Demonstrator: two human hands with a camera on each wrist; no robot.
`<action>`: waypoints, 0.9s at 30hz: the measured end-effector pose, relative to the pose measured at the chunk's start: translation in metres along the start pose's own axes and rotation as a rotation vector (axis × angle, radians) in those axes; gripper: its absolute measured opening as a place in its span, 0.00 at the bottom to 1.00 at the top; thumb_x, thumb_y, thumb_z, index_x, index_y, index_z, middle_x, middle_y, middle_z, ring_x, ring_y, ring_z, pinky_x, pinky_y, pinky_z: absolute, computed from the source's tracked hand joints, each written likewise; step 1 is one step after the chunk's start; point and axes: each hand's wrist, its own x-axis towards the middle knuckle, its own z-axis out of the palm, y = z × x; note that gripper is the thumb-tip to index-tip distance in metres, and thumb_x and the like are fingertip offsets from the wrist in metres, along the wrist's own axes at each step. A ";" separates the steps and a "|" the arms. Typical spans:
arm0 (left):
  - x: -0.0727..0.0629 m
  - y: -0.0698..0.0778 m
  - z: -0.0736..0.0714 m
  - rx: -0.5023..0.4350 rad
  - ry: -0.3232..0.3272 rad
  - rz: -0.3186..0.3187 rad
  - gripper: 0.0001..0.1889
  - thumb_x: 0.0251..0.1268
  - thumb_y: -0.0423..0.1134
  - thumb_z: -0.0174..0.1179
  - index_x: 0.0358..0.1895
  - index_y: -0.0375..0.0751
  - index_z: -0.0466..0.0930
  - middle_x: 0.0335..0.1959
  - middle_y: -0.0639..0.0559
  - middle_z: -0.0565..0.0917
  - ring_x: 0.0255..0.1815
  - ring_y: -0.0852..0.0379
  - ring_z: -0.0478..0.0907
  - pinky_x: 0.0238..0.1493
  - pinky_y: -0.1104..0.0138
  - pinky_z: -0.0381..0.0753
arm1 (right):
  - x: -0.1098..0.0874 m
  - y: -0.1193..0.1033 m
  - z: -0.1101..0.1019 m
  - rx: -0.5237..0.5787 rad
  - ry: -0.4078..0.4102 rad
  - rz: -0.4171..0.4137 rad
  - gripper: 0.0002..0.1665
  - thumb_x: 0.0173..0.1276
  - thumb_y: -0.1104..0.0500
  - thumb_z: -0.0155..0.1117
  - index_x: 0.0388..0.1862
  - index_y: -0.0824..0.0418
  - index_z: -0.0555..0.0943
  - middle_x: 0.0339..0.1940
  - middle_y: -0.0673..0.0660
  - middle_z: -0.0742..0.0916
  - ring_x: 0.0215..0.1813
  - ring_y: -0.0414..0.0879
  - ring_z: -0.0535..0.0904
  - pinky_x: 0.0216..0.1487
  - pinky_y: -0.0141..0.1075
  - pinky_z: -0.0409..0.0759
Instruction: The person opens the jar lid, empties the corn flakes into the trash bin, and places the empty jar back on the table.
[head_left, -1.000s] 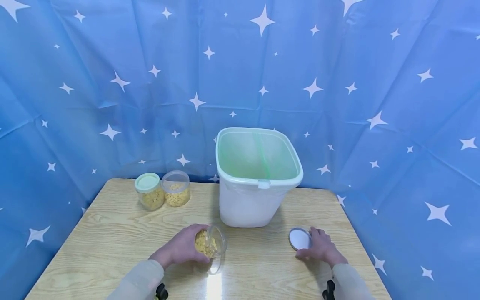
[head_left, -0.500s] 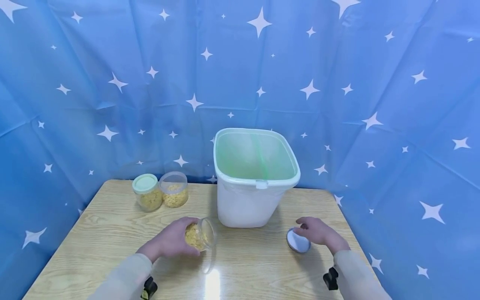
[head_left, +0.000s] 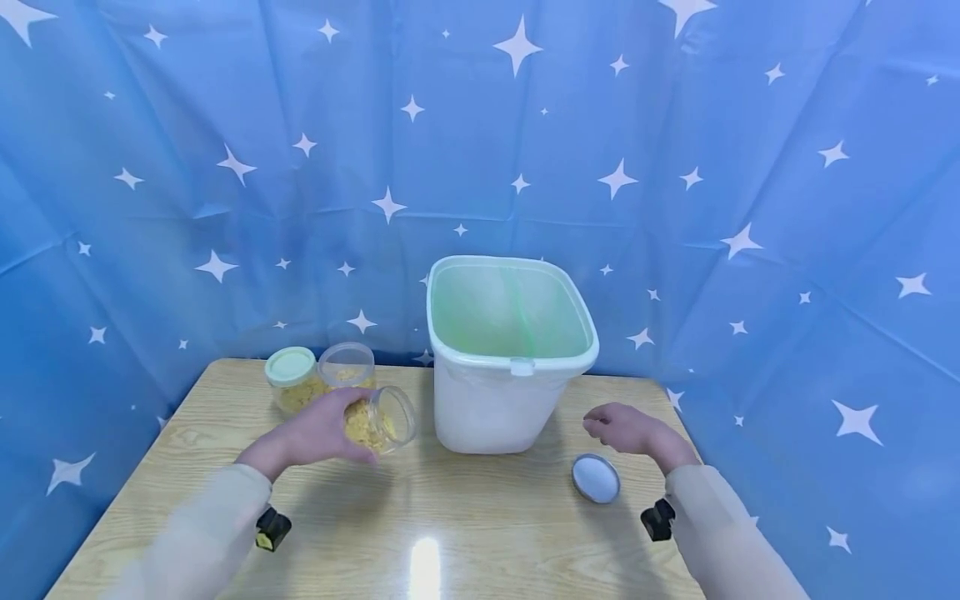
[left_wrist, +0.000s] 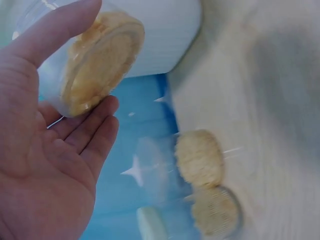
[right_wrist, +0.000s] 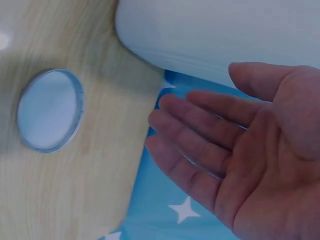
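My left hand (head_left: 318, 429) grips a clear jar (head_left: 393, 419) tipped on its side above the table, its uncovered mouth facing right toward the tub. Yellow flakes (left_wrist: 102, 67) lie in its bottom in the left wrist view. My right hand (head_left: 626, 429) hovers over the table's right side, holding nothing; its fingers (right_wrist: 200, 145) are relaxed and the palm shows in the right wrist view. Near it a round lid (head_left: 596, 478) lies with its white inner side up. Between the hands stands a large white tub (head_left: 491, 412) with a pale green rim, uncovered.
Two more jars of yellow flakes stand at the back left: one with a green lid (head_left: 291, 367), the other an uncovered jar (head_left: 347, 360) partly behind my left hand. A blue curtain (head_left: 480, 150) with white stars hangs behind the wooden table (head_left: 480, 525).
My left hand has lifted the jar up and to the left, toward the back jars. My right hand has let go of the lid and risen away from it; the lid stays on the table.
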 end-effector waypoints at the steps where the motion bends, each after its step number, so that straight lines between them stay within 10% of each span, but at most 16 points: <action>1: 0.000 0.001 -0.004 -0.001 0.001 0.004 0.53 0.38 0.56 0.77 0.69 0.32 0.64 0.60 0.42 0.77 0.50 0.53 0.77 0.51 0.58 0.79 | 0.001 -0.002 -0.001 0.005 0.004 -0.002 0.26 0.77 0.54 0.47 0.63 0.72 0.73 0.53 0.67 0.84 0.51 0.58 0.83 0.54 0.53 0.80; 14: 0.009 0.029 -0.059 0.079 0.015 0.003 0.51 0.42 0.57 0.75 0.69 0.34 0.64 0.56 0.43 0.78 0.44 0.53 0.78 0.44 0.61 0.80 | -0.001 -0.014 -0.033 0.065 0.069 0.074 0.40 0.80 0.40 0.29 0.66 0.73 0.68 0.54 0.71 0.82 0.51 0.61 0.82 0.50 0.52 0.82; 27: 0.023 0.061 -0.103 0.119 0.011 0.000 0.54 0.46 0.60 0.73 0.72 0.32 0.59 0.71 0.35 0.68 0.71 0.36 0.64 0.69 0.44 0.66 | 0.000 -0.034 -0.058 0.262 0.102 0.048 0.61 0.71 0.30 0.07 0.66 0.80 0.64 0.61 0.79 0.75 0.56 0.69 0.79 0.52 0.52 0.83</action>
